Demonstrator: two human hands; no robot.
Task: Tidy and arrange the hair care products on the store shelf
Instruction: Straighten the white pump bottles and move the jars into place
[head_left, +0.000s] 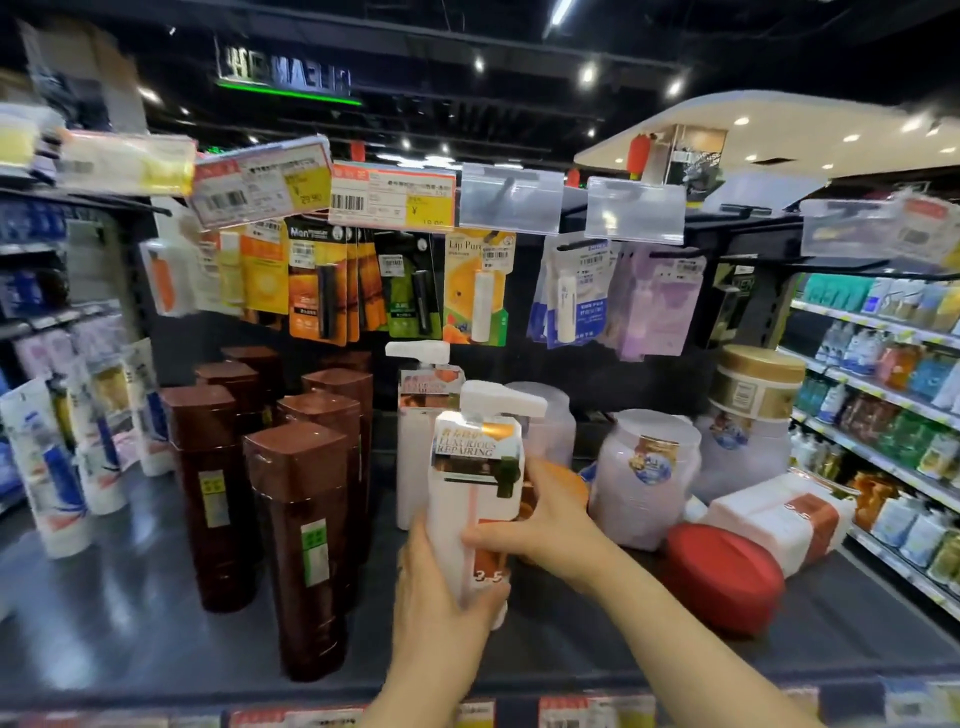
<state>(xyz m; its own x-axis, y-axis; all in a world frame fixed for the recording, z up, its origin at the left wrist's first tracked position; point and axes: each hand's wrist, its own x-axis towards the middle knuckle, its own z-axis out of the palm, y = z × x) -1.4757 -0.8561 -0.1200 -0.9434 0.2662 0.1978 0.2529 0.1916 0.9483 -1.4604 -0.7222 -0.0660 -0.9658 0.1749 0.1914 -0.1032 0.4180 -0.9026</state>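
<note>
A white pump bottle (475, 483) with a "Luxurious Repairing" label stands upright at the middle of the dark shelf (130, 597). My left hand (441, 597) grips its lower body from the front left. My right hand (530, 525) holds its right side, fingers curled round the label. A second white pump bottle (421, 415) stands just behind it. Several tall brown bottles (296, 519) stand in rows to the left. On the right, a white pack with a red cap (737, 566) lies on its side.
Pale jars (644, 473) and a gold-lidded tub (756, 384) sit at the right back. White tubes (57, 457) lean at the left. Hanging lip balm cards (475, 286) and price tags (392, 200) hang above. Another aisle's shelves (883, 415) run off to the right.
</note>
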